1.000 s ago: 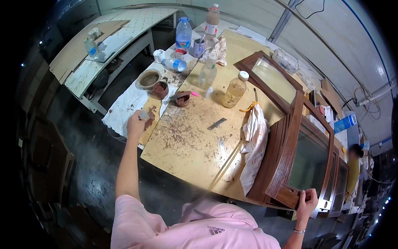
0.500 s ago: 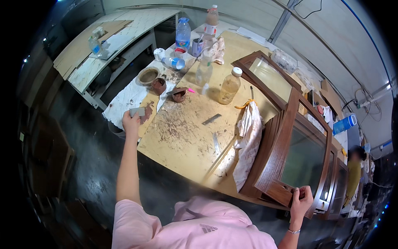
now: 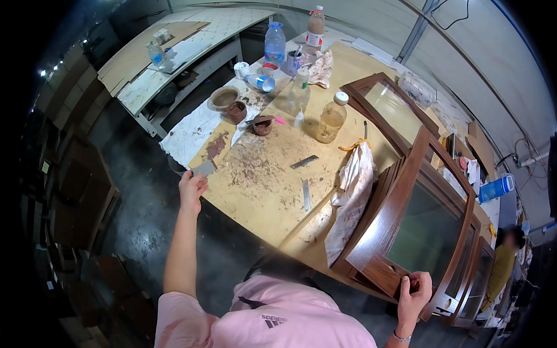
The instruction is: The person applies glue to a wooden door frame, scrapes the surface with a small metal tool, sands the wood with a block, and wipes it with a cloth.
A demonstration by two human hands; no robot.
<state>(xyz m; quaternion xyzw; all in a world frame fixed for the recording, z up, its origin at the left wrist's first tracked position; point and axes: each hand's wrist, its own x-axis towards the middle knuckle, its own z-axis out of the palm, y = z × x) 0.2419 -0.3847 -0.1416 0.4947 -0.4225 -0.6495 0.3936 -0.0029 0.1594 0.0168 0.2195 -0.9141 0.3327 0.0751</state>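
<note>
Left hand (image 3: 192,189), left of centre: pinching a flat grey scraper (image 3: 204,169) between thumb and fingers, at the near left edge of the board-covered tabletop (image 3: 255,214).

Right hand (image 3: 415,294), lower right: fingers bent at the bottom corner of a brown wooden frame (image 3: 378,235); whether they close on it, cannot tell. Metal-coloured band (image 3: 401,337) at the wrist.

Wooden frame: glazed, tilted, right of centre, with further brown frames beneath and beside it. Another glazed frame (image 3: 430,122) lies behind, upper right.

Cloth (image 3: 350,200), white with brown stains: one, bunched, just left of the wooden frame. Orange-handled tool (image 3: 354,147) at its upper end.

Flat strips: one dark (image 3: 304,162), one silver (image 3: 306,195), lying apart near the centre, on a surface spotted brown.

Brown-coated cups: two, upper centre-left, one (image 3: 237,112) near a round bowl (image 3: 224,98), the other (image 3: 262,128) with a dark blade across its top.

Bottles, upper centre: one white-capped with yellowish liquid (image 3: 332,123), upright; one large blue-tinted (image 3: 275,45), upright; one with a blue label (image 3: 262,83), on its side.

Person in a yellowish top (image 3: 500,271): far right edge.
</note>
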